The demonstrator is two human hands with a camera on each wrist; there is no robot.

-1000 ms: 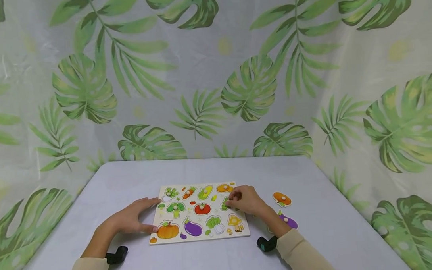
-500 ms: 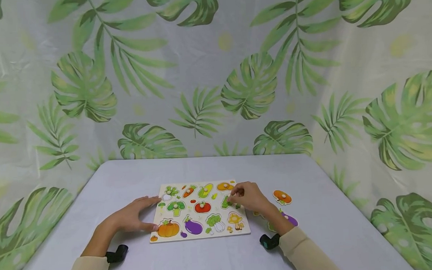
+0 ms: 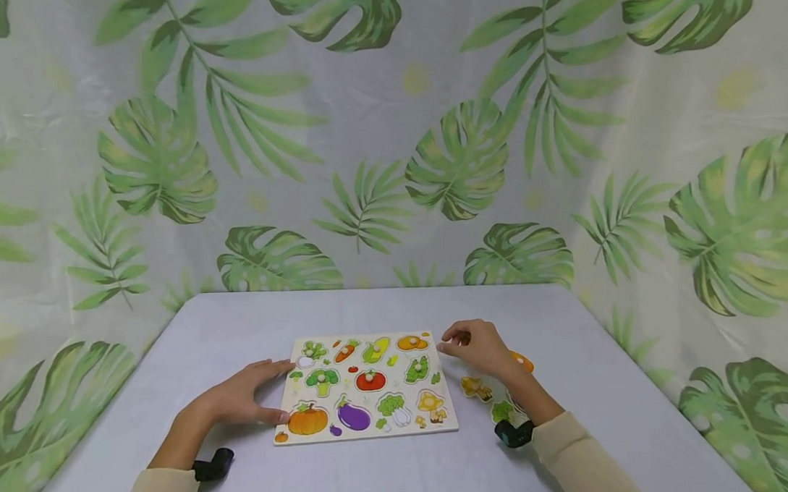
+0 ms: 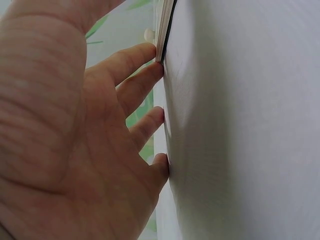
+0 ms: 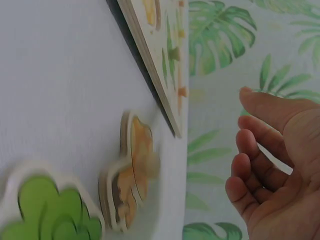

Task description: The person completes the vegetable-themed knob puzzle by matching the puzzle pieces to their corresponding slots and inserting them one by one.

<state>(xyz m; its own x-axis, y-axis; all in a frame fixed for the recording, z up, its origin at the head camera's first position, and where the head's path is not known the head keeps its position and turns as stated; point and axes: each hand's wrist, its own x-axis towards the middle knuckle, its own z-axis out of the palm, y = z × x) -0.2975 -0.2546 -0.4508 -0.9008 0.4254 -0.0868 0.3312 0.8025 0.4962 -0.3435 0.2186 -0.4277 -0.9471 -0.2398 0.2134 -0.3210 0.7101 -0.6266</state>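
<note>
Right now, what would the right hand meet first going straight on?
Probably the vegetable knob puzzle board, near its far right corner. The right hand looks raised, though, so it may pass above.

Behind the board [image 3: 449, 423], a wide strip of counter [image 3: 389, 470] gives a hand room to slide along the back edge, but the leafy curtain [image 3: 377, 131] stops it there like a wall. There is a way in from the front edge too, between the left arm [image 3: 184, 436] and right arm [image 3: 536, 397], though a black box [image 3: 213, 466] sticks into it from the left wrist. The left hand [image 3: 243, 392] blocks the board's left side. By the board's back right corner, the right hand [image 3: 479, 348] is in the way. Below it, the mushroom piece [image 3: 477, 388] leaves just a thin gap beside the board, and the green leaf piece [image 3: 502, 411] sits nearer the front edge. Both sides of the counter have room outside the arms.
</note>
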